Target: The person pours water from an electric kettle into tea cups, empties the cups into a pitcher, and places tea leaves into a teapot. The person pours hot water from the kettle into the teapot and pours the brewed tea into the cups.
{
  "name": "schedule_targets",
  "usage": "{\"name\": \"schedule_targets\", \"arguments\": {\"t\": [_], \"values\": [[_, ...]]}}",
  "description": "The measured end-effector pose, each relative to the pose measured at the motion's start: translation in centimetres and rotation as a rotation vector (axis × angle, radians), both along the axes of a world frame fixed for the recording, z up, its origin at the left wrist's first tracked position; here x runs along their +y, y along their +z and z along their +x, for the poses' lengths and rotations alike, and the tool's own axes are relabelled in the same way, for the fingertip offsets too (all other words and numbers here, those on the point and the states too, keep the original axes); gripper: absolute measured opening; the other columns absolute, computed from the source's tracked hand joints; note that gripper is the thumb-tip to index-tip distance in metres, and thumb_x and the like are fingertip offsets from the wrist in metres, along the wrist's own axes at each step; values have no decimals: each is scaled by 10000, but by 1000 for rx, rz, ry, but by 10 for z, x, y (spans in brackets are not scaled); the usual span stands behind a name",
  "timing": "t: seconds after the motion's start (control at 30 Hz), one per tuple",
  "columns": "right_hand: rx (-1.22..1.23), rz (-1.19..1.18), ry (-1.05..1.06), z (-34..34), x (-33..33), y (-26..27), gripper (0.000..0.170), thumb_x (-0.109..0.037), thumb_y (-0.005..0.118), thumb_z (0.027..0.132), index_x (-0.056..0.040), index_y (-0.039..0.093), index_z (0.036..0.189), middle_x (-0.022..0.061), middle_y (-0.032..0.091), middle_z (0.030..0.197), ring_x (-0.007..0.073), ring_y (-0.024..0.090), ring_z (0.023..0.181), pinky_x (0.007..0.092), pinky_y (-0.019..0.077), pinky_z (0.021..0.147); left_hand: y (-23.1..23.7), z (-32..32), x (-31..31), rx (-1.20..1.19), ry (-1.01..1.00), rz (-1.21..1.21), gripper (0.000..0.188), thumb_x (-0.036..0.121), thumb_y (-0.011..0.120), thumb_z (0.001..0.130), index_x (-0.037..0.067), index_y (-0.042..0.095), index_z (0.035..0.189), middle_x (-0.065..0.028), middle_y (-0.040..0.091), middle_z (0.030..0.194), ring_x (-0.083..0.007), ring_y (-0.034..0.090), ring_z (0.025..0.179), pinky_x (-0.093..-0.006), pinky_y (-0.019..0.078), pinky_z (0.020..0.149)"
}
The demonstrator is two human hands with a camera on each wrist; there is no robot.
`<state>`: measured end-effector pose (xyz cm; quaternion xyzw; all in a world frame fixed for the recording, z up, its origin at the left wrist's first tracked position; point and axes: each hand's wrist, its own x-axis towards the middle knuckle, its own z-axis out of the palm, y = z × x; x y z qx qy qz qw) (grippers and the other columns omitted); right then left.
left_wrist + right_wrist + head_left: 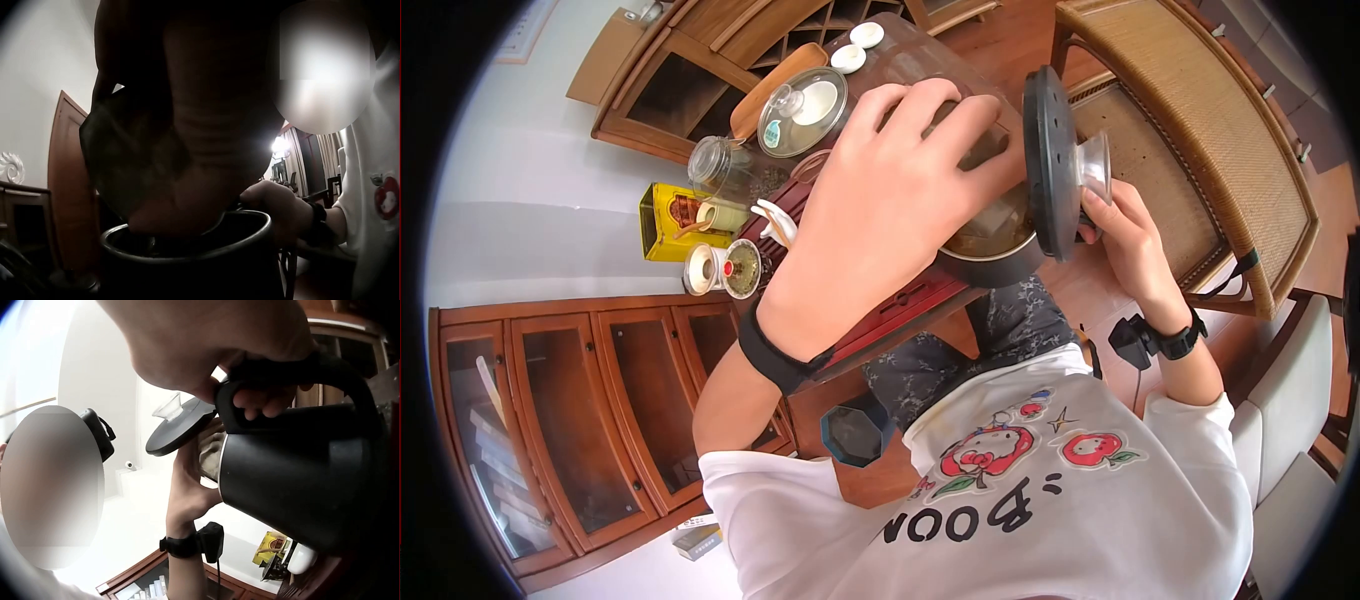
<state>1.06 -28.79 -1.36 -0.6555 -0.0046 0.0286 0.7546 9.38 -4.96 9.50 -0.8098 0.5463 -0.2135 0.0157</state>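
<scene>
A black electric kettle (281, 481) has its lid (1048, 170) swung open, with a clear knob (1093, 165) on top. My right hand (1128, 240) grips the kettle's handle (359, 381), its fingers curled through the loop in the right wrist view. My left hand (910, 170) is over the kettle's mouth with bent fingers, and its thumb reaches inside the rim (250, 250). Against the left palm is a wrinkled, greyish cloth-like thing (211, 450), which the hand holds at the opening. Most of it is hidden behind the fingers.
A dark red tea tray (900, 312) lies under the left forearm. Beyond it are a glass lid (803, 112), a glass jar (718, 165), a yellow tin (662, 222) and small white cups (848, 59). A rattan chair (1200, 130) stands at the right.
</scene>
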Motion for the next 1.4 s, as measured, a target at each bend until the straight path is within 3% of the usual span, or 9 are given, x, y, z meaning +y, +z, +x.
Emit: {"name": "schedule_targets", "arguments": {"t": [0.13, 0.2, 0.27, 0.47, 0.7, 0.83, 0.97, 1.2, 1.4], "values": [[5, -10, 24, 2, -6, -4, 443, -319, 565, 1108, 70, 699, 1270, 4, 604, 902, 78, 468, 799, 277, 479, 825, -10, -2, 16, 43, 88, -138, 569, 19, 739, 699, 180, 717, 1245, -69, 651, 1274, -305, 600, 1219, -434, 483, 1045], [6, -22, 55, 2, -3, -3, 436, -314, 571, 1105, 66, 703, 1274, 4, 600, 892, 76, 467, 800, 279, 489, 837, -15, -5, 33, 278, 188, -482, 677, 38, 796, 636, 160, 693, 1294, -94, 661, 1307, -342, 621, 1222, -451, 500, 1052], [90, 32, -196, -3, 9, -5, 382, -308, 603, 1088, 47, 732, 1145, -16, 564, 818, 71, 476, 774, 269, 483, 785, -27, -13, 60, 393, 277, -719, 755, 93, 853, 665, 76, 616, 1382, -128, 659, 1344, -316, 649, 1246, -434, 511, 1076], [-7, -185, -92, 5, 7, -1, 362, -331, 651, 1048, -12, 653, 877, -51, 486, 713, 54, 481, 712, 249, 399, 664, -66, -82, 135, 565, 488, -1296, 959, 171, 926, 725, -8, 422, 1521, -148, 574, 1422, -283, 576, 1329, -432, 430, 1162], [28, -68, -220, 7, 19, 4, 373, -283, 657, 1032, -88, 546, 734, -48, 419, 680, 74, 422, 691, 254, 351, 667, -140, -137, 232, 489, 691, -1595, 835, 47, 839, 779, 18, 454, 1519, -164, 568, 1457, -295, 548, 1363, -443, 439, 1159], [70, 162, -349, 17, 1, 13, 274, -265, 678, 1042, -15, 666, 1154, 65, 690, 993, 163, 634, 840, 282, 502, 772, -178, -149, 258, 378, 853, -1762, 770, -79, 753, 815, 40, 464, 1519, -151, 557, 1470, -285, 549, 1358, -430, 444, 1158], [-105, 247, -336, 57, -1, 67, 240, -261, 643, 1067, -31, 674, 1129, 75, 686, 907, 175, 621, 774, 333, 514, 758, -214, -150, 274, 363, 896, -1855, 770, -116, 727, 809, 44, 464, 1515, -135, 529, 1499, -278, 523, 1383, -425, 423, 1176], [-259, 285, -288, 186, 10, 110, 247, -254, 683, 1033, -24, 644, 952, 73, 642, 805, 177, 558, 698, 332, 468, 713, -234, -139, 267, 420, 906, -1898, 811, -96, 744, 766, 63, 465, 1510, -117, 520, 1492, -277, 513, 1381, -424, 414, 1179], [-240, 136, -141, 322, 10, 38, 204, -251, 683, 1021, -58, 663, 956, 49, 643, 740, 128, 535, 621, 286, 439, 629, -243, -135, 267, 466, 861, -1897, 836, -40, 767, 754, 68, 452, 1521, -116, 518, 1480, -283, 506, 1382, -435, 412, 1178]]}}
